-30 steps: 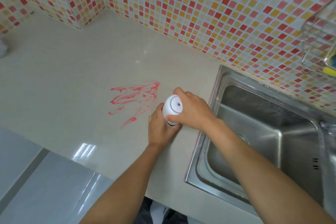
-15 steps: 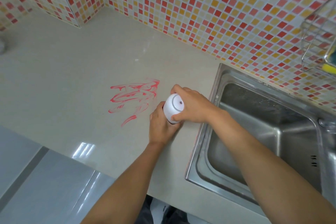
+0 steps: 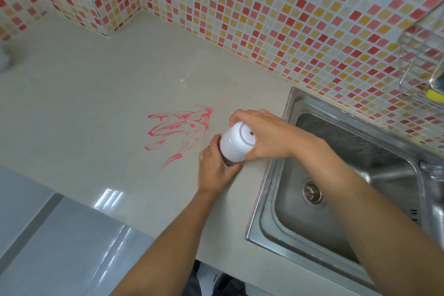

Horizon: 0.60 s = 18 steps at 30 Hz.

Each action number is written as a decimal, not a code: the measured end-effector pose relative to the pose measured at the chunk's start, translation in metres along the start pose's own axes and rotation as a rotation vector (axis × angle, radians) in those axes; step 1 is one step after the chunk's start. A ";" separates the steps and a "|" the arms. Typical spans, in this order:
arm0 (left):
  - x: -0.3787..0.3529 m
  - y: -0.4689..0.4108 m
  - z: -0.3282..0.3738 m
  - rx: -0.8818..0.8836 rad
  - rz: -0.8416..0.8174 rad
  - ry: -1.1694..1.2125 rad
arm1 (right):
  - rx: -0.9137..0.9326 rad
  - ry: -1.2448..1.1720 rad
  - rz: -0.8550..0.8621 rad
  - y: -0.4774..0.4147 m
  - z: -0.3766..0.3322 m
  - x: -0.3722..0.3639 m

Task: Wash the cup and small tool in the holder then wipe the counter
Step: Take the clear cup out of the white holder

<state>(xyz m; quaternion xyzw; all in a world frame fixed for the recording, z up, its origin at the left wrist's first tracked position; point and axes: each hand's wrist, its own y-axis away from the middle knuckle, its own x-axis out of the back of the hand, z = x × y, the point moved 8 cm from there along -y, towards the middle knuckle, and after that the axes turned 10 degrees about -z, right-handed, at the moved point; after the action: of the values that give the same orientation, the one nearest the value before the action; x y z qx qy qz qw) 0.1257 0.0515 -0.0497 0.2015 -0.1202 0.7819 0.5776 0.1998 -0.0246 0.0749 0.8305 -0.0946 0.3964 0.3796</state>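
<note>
The cup [image 3: 236,143] stands a little below the middle of the frame, on the beige counter [image 3: 96,94] just beside the left rim of the sink. It tilts slightly toward the upper right. Its upper part is white, with a round top face marked by a grey ring and a small dark dot. A dark reddish band shows at its lower end.

The right hand [image 3: 269,137] comes in from the lower right, passes over the sink corner, and curls its fingers and thumb around the white upper part. The left hand [image 3: 213,166] reaches up from the bottom of the frame and wraps around the lower part. Its fingers are hidden behind the cup.

Left of the cup and close to the left hand, a red smear [image 3: 179,132] of looping streaks lies on the counter. The stainless steel sink [image 3: 264,202] fills the right side, with its round drain [image 3: 311,192] in the basin floor.

A wall of red, orange and cream mosaic tiles [image 3: 264,19] runs across the top. At the upper right edge a wire rack [image 3: 418,62] hangs on it, holding a yellow sponge [image 3: 434,95]. A glossy grey surface [image 3: 60,235] shows at the lower left.
</note>
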 end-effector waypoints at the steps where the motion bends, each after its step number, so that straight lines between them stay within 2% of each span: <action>1: 0.000 0.000 -0.001 -0.004 0.009 -0.001 | -0.001 0.004 0.014 0.004 0.000 0.003; 4: 0.001 0.000 0.000 0.003 0.023 -0.005 | -0.024 0.026 0.087 0.017 -0.002 0.022; 10: -0.005 0.002 -0.004 0.062 -0.004 -0.094 | -0.111 -0.184 0.299 0.045 0.025 0.078; 13: -0.006 -0.001 -0.007 0.064 -0.030 -0.058 | -0.201 -0.340 0.350 0.041 0.061 0.064; 18: -0.002 0.001 0.000 0.024 -0.004 -0.044 | -0.354 -0.633 0.419 0.026 0.122 -0.003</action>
<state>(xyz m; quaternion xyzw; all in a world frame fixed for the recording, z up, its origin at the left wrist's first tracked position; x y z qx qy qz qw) 0.1254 0.0501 -0.0505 0.2261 -0.1230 0.7775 0.5737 0.2571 -0.1290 0.0391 0.7960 -0.4402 0.1680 0.3799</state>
